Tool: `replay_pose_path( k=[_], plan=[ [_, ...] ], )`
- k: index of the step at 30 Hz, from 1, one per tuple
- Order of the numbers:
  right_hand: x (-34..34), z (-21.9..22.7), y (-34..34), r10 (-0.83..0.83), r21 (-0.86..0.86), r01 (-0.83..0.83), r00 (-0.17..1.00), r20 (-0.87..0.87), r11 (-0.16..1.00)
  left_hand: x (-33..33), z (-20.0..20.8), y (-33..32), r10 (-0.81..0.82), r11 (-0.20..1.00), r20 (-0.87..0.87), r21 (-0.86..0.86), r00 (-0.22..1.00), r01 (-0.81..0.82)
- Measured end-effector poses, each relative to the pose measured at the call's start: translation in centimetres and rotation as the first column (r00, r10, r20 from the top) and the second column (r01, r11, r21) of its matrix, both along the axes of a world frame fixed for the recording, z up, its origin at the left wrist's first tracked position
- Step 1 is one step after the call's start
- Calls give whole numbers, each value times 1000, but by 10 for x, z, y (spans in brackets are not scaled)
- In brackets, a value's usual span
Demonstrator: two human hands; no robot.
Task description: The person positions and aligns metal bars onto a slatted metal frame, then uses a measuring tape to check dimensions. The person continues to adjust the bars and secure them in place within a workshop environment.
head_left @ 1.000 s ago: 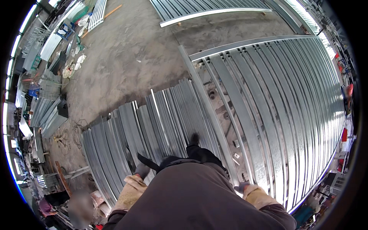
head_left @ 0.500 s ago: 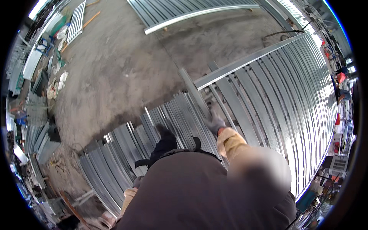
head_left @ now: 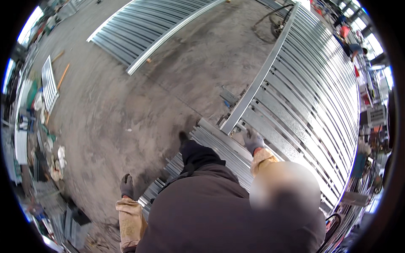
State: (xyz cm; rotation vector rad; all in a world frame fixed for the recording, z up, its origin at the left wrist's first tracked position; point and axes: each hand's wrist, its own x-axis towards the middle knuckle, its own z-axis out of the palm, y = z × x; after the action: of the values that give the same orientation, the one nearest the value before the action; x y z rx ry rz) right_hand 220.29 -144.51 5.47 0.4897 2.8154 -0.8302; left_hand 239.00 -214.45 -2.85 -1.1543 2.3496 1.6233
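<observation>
My right hand [head_left: 253, 141], in a grey glove, is over the near corner of a large slatted metal panel [head_left: 291, 107]. Its fingers are stretched and somewhat apart; whether they touch a slat I cannot tell. Off to the left, my left hand [head_left: 127, 186], in a dark grey glove, hangs in the air above the floor, fingers loosely extended and nothing in them. Between the hands, long grey metal strips [head_left: 221, 145] lie side by side, partly hidden by my body and leg. A wider metal bar [head_left: 225, 134] runs along them next to the panel.
Another slatted panel [head_left: 158, 31] lies on the concrete floor [head_left: 152, 109] ahead. A dark hose [head_left: 263, 25] curls by the large panel's far end. A small white slatted frame [head_left: 49, 86] and piled materials line the left. A person [head_left: 356, 49] is at the far right.
My view has swung to the right. My left hand has come into sight at the left. My right hand stays near the panel's corner, and my leg has moved forward.
</observation>
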Motion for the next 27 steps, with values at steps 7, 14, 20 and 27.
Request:
replay_pose_path(
  k=[7,14,20,27],
  plan=[
    [-182,-28,5,-358,312,444,886,-296,840,-247,68,39,-541,820,126,-140,832,555],
    [-249,-65,-29,-484,532,491,859,-165,690,-348,-18,-87,-469,831,342,-142,815,538],
    [-261,-58,-29,-516,547,505,844,-149,668,-450,-59,-112,-662,604,589,52,464,796],
    [-286,-65,-31,-590,498,571,795,-139,652,-687,-63,-57,-814,366,493,24,307,930]
  ],
)
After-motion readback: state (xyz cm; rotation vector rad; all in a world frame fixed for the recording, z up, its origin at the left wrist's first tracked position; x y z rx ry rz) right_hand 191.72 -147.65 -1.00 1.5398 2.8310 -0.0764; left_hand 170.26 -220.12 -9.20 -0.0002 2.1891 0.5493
